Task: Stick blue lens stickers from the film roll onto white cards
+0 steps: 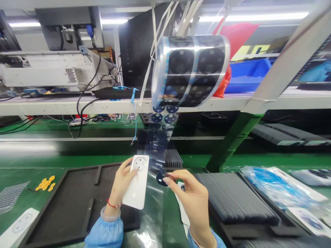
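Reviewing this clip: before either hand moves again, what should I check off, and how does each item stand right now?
1. Left hand holds the white cover with its ring cutout facing the camera: ok.
2. Right hand pinches the round dark sticker between its fingertips: ok.
3. Sticker fully off the clear film strip: cannot tell, the two overlap in view.
4. Sticker apart from the cover, not yet touching it: ok.
5. Ring cutout free of dust or residue: cannot tell, too small.
6. Black tray lies flat on the table below the left hand: ok.
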Demonstrator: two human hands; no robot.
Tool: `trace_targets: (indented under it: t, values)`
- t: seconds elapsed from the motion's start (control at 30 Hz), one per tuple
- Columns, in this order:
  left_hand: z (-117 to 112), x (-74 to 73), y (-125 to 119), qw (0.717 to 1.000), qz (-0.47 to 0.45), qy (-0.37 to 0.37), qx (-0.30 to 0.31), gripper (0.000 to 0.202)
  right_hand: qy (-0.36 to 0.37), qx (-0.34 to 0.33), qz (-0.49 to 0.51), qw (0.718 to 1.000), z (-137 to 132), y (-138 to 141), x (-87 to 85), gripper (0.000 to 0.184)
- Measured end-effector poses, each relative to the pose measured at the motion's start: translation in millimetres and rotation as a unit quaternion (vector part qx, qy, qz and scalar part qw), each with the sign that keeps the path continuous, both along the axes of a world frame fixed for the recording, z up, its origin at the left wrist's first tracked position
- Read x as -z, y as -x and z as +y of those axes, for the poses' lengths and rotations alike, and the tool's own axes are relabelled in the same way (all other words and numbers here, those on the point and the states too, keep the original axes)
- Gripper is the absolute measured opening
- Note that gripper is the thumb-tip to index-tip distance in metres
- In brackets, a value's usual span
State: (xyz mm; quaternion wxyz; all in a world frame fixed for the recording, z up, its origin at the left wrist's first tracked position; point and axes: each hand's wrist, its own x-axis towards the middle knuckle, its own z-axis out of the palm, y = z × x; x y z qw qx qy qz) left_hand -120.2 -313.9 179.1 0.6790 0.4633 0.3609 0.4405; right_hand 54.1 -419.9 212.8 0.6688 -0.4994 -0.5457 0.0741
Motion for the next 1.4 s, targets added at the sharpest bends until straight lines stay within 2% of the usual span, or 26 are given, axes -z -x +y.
trace_targets:
  t: [0.03, 0.1, 0.2, 0.3, 0.37, 0.6, 0.87, 1.0, 1.4]
  values:
    - [-5, -0.6, -4, 0.999, 0.016, -0.022, -0.034, 0.080, 0.031, 0.000, 0.079, 0.996, 0, 0, 0.4, 0.018]
    - [-18, -2.4, -11, 0.996, 0.023, -0.063, -0.061, 0.075, 0.084, -0.026, 0.193, 0.977, 3, 4, 3.5, 0.034]
    - [-39, -4.3, -21, 0.994, 0.027, -0.101, -0.022, 0.060, 0.139, -0.078, 0.243, 0.957, 9, 12, 10.4, 0.031]
    - [-52, -4.1, -24, 0.990, 0.053, -0.126, 0.035, 0.049, 0.182, -0.080, 0.244, 0.949, 12, 17, 16.5, 0.033]
    - [-56, -4.2, -23, 0.987, 0.066, -0.141, 0.047, 0.045, 0.202, -0.069, 0.237, 0.948, 14, 16, 18.7, 0.036]
    - [-57, -13.4, -14, 0.975, 0.123, -0.181, 0.041, 0.049, 0.218, -0.061, 0.165, 0.960, 13, 9, 17.6, 0.032]
    - [-59, -23.3, -9, 0.968, 0.144, -0.199, 0.056, 0.047, 0.199, -0.055, 0.139, 0.969, 10, 13, 13.5, 0.028]
    - [-60, -23.9, -7, 0.969, 0.139, -0.198, 0.061, 0.047, 0.196, -0.047, 0.142, 0.969, 10, 15, 10.4, 0.028]
    - [-61, -21.9, -7, 0.971, 0.129, -0.192, 0.061, 0.047, 0.174, -0.042, 0.149, 0.973, 12, 19, 15.4, 0.027]
